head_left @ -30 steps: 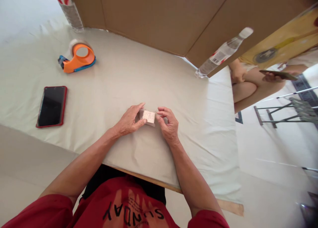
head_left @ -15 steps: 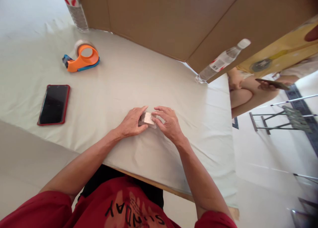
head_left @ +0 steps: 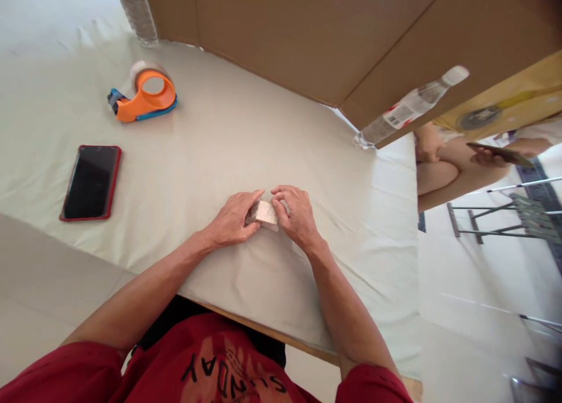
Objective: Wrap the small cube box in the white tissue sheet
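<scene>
A small pale, box-like block [head_left: 266, 213] with a shiny, see-through wrapping lies low over the cloth near the table's front. My left hand [head_left: 235, 217] grips its left end, thumb along the near side and fingers along the far side. At the right end, my right hand [head_left: 297, 214] has its thumb and index finger curled together against the block's edge. Whether those fingertips pinch the wrapping or the block itself is too small to tell. Part of the block is hidden by my left hand.
A red-cased phone [head_left: 91, 183] and an orange tape dispenser [head_left: 151, 98] lie to the left. Behind stands a large cardboard panel [head_left: 281, 40], with a plastic bottle [head_left: 408, 110] at its right and another bottle [head_left: 139, 16] at its left. Someone sits at right holding a phone [head_left: 500, 153].
My right thumb and index finger have drawn in from a spread pose over the block to a curl at its right edge. More of the block's top shows. The view has shifted slightly.
</scene>
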Action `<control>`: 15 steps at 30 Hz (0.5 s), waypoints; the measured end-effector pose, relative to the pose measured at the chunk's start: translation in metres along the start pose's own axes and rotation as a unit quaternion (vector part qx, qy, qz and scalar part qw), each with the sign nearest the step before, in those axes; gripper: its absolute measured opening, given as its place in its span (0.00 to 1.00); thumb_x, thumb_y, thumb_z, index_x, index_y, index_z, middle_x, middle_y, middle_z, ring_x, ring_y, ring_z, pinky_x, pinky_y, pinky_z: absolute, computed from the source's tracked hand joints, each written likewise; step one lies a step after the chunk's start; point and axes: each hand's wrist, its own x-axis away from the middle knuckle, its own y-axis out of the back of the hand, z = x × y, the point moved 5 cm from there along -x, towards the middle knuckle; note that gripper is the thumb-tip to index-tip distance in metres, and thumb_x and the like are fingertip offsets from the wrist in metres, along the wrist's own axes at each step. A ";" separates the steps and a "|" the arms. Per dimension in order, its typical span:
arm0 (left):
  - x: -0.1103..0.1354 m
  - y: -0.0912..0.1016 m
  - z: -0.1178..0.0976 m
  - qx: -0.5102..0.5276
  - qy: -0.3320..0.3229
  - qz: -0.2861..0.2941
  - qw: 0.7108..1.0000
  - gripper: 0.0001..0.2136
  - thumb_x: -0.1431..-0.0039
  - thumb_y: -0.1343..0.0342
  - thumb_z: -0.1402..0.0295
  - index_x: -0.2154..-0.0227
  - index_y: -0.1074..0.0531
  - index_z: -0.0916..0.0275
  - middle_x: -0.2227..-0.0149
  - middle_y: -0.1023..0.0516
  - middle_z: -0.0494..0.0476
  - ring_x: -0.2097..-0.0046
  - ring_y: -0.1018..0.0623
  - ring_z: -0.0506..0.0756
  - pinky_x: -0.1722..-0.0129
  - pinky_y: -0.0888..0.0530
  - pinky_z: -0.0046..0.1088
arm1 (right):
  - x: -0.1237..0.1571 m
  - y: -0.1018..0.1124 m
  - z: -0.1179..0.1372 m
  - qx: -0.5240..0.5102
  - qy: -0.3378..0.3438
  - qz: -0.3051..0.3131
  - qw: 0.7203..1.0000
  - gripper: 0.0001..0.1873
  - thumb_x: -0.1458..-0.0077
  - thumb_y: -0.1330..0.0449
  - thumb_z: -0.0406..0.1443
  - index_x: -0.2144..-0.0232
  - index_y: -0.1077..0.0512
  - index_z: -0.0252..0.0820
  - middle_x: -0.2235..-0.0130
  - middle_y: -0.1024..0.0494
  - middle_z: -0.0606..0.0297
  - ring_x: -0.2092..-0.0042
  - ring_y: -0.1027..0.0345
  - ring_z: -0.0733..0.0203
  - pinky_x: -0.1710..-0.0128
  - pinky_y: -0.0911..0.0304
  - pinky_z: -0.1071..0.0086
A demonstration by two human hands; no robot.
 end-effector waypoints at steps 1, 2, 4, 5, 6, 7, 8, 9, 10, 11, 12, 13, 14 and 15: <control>0.000 0.000 0.000 0.002 -0.003 -0.005 1.000 0.34 0.45 0.44 0.69 0.35 0.42 0.62 0.46 0.24 0.66 0.46 0.25 0.64 0.43 0.30 0.46 | 0.000 0.000 0.000 -0.011 -0.010 0.003 1.000 0.06 0.36 0.47 0.35 0.65 0.31 0.45 0.55 0.19 0.58 0.52 0.27 0.53 0.52 0.39 0.58; 0.001 0.001 -0.001 0.006 -0.007 -0.013 1.000 0.34 0.45 0.44 0.69 0.34 0.42 0.62 0.46 0.25 0.66 0.46 0.25 0.64 0.43 0.30 0.45 | -0.001 0.001 0.000 -0.022 -0.017 0.004 1.000 0.06 0.36 0.47 0.35 0.65 0.31 0.45 0.55 0.19 0.58 0.52 0.27 0.53 0.52 0.39 0.58; 0.002 0.003 -0.003 0.020 -0.015 -0.032 0.999 0.35 0.45 0.44 0.70 0.34 0.43 0.62 0.45 0.26 0.67 0.45 0.25 0.63 0.42 0.30 0.44 | -0.003 0.004 0.001 -0.041 -0.029 0.002 0.999 0.05 0.36 0.47 0.35 0.65 0.32 0.46 0.54 0.20 0.58 0.51 0.27 0.53 0.51 0.38 0.58; 0.002 0.004 -0.003 0.028 -0.018 -0.042 0.999 0.35 0.46 0.44 0.71 0.33 0.44 0.61 0.43 0.27 0.67 0.43 0.26 0.63 0.42 0.29 0.44 | -0.005 0.007 0.002 -0.049 -0.034 -0.001 0.998 0.05 0.36 0.47 0.35 0.65 0.32 0.46 0.54 0.20 0.58 0.51 0.27 0.54 0.50 0.38 0.58; 0.002 0.005 -0.004 0.038 -0.019 -0.051 0.998 0.36 0.46 0.44 0.72 0.33 0.45 0.60 0.41 0.29 0.67 0.42 0.27 0.62 0.42 0.29 0.43 | -0.007 0.010 0.003 -0.054 -0.038 -0.005 0.998 0.05 0.36 0.47 0.35 0.65 0.32 0.46 0.54 0.20 0.58 0.51 0.27 0.54 0.50 0.38 0.58; 0.002 0.007 -0.004 0.050 -0.018 -0.058 0.997 0.37 0.46 0.43 0.72 0.32 0.46 0.59 0.39 0.31 0.67 0.42 0.27 0.62 0.42 0.28 0.43 | -0.009 0.013 0.004 -0.057 -0.042 -0.010 0.997 0.05 0.37 0.47 0.36 0.65 0.32 0.46 0.54 0.20 0.59 0.51 0.27 0.54 0.50 0.38 0.58; 0.002 0.008 -0.004 0.067 -0.015 -0.064 0.996 0.38 0.46 0.42 0.72 0.32 0.47 0.58 0.37 0.33 0.68 0.42 0.27 0.62 0.43 0.28 0.43 | -0.011 0.016 0.005 -0.059 -0.044 -0.016 0.997 0.05 0.37 0.47 0.36 0.65 0.32 0.46 0.54 0.20 0.59 0.51 0.27 0.53 0.50 0.37 0.58; 0.002 0.008 -0.003 0.087 -0.010 -0.069 0.994 0.39 0.46 0.41 0.71 0.31 0.48 0.57 0.36 0.36 0.68 0.42 0.27 0.62 0.44 0.27 0.43 | -0.013 0.019 0.007 -0.060 -0.044 -0.022 0.997 0.05 0.37 0.47 0.36 0.66 0.32 0.46 0.55 0.20 0.59 0.51 0.27 0.53 0.50 0.37 0.58; 0.002 0.009 -0.002 0.110 -0.003 -0.072 0.991 0.40 0.46 0.41 0.70 0.31 0.50 0.57 0.35 0.38 0.69 0.42 0.27 0.62 0.45 0.26 0.43 | -0.016 0.023 0.008 -0.060 -0.044 -0.028 0.997 0.05 0.37 0.46 0.36 0.66 0.32 0.46 0.55 0.20 0.59 0.51 0.27 0.53 0.50 0.37 0.57; 0.002 0.008 -0.001 0.132 0.007 -0.073 0.989 0.41 0.46 0.40 0.69 0.31 0.50 0.56 0.34 0.39 0.70 0.43 0.26 0.62 0.45 0.26 0.43 | -0.018 0.025 0.009 -0.060 -0.043 -0.033 0.997 0.05 0.37 0.46 0.36 0.66 0.32 0.46 0.55 0.20 0.59 0.51 0.27 0.53 0.50 0.37 0.57; 0.002 0.008 0.001 0.152 0.018 -0.073 0.985 0.42 0.46 0.39 0.67 0.30 0.51 0.56 0.34 0.39 0.70 0.43 0.26 0.62 0.45 0.26 0.43 | -0.020 0.028 0.009 -0.062 -0.043 -0.038 0.996 0.05 0.37 0.46 0.36 0.66 0.32 0.46 0.55 0.20 0.58 0.51 0.27 0.53 0.50 0.37 0.57; 0.002 0.007 0.002 0.169 0.030 -0.071 0.983 0.42 0.46 0.38 0.67 0.30 0.50 0.56 0.34 0.39 0.70 0.43 0.26 0.62 0.45 0.26 0.44 | -0.022 0.030 0.009 -0.065 -0.043 -0.044 0.996 0.06 0.37 0.46 0.36 0.67 0.32 0.46 0.56 0.20 0.58 0.51 0.27 0.53 0.49 0.37 0.56; 0.002 0.005 0.004 0.182 0.043 -0.068 0.980 0.42 0.46 0.37 0.66 0.31 0.50 0.56 0.35 0.37 0.70 0.43 0.26 0.62 0.44 0.26 0.45 | -0.024 0.032 0.009 -0.069 -0.042 -0.049 0.995 0.06 0.37 0.46 0.36 0.67 0.32 0.46 0.56 0.20 0.58 0.51 0.27 0.53 0.49 0.37 0.56; 0.002 0.004 0.006 0.195 0.056 -0.063 0.977 0.42 0.47 0.36 0.65 0.31 0.49 0.56 0.36 0.36 0.70 0.43 0.26 0.62 0.43 0.27 0.45 | -0.026 0.034 0.008 -0.074 -0.042 -0.054 0.995 0.06 0.37 0.46 0.36 0.67 0.32 0.45 0.56 0.20 0.57 0.51 0.27 0.53 0.49 0.36 0.56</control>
